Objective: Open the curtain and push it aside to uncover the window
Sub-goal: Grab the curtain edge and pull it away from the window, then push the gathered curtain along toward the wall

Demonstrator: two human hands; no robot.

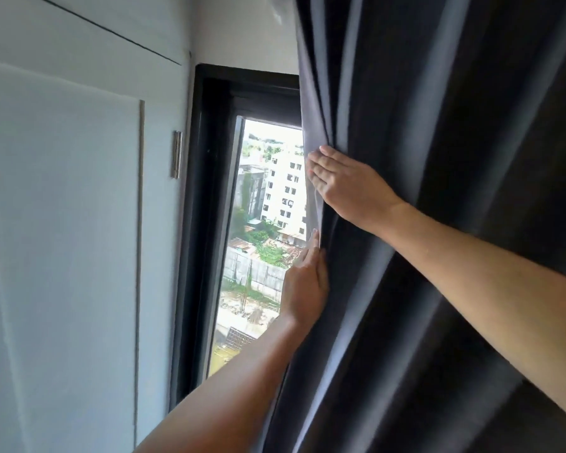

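A dark grey curtain (438, 158) hangs in heavy folds over the right half of the view. Its left edge stands partway across a black-framed window (209, 191), where a narrow strip of glass (265, 207) shows buildings outside. My right hand (347, 184) is higher up, fingers curled around the curtain's left edge, bunching the cloth. My left hand (306, 286) is lower, fingers extended upward and lying along the same edge, touching the fabric. Everything of the window to the right of the edge is hidden behind the curtain.
A white wall or cabinet panel (62, 223) fills the left side, with a thin vertical seam and a small metal hinge-like fitting (177, 154) close to the window frame. White wall sits above the window.
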